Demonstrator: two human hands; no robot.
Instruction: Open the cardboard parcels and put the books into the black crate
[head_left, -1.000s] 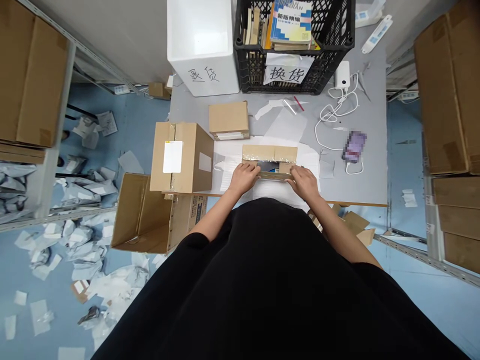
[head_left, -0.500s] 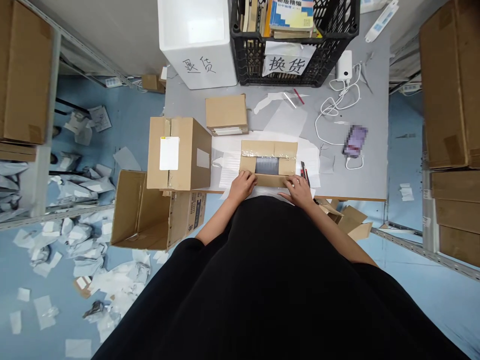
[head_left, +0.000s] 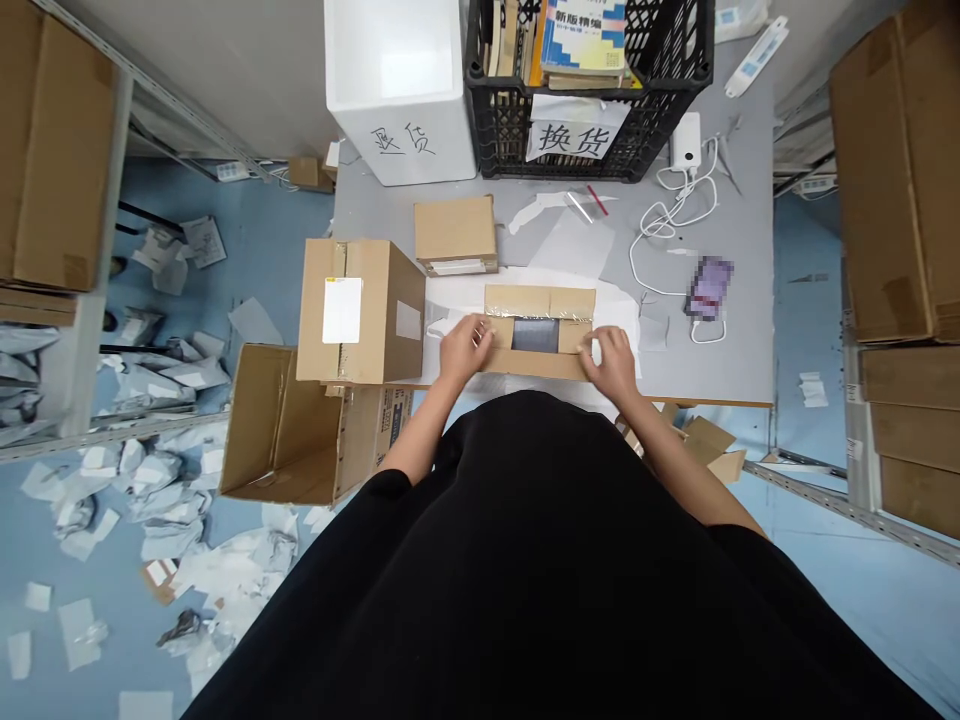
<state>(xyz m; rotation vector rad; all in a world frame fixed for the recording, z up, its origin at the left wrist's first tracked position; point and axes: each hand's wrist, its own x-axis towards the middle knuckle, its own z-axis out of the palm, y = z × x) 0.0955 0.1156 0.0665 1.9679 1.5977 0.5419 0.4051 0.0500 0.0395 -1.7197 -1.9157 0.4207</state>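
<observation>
A small cardboard box (head_left: 536,364) lies at the table's front edge with its long flaps folded outward and short flaps over its ends. Something dark (head_left: 535,335) shows in the gap between the short flaps. My left hand (head_left: 466,347) is at the box's left end, fingers curled on the short flap's edge. At the right end, my right hand (head_left: 611,362) has its thumb and fingers bent around the other side's edge. White paper (head_left: 619,300) lies under the box.
A taped box (head_left: 345,315) and a smaller box (head_left: 456,230) stand left. Behind are a white bin (head_left: 424,140) and a black crate (head_left: 495,130) of books. A phone (head_left: 709,287) with a white cable lies right. An open carton (head_left: 281,430) is below the table's left.
Both hands have moved apart, from the near flap to the box's two ends. The near flap now lies folded outward, toward me. The view has shifted slightly.
</observation>
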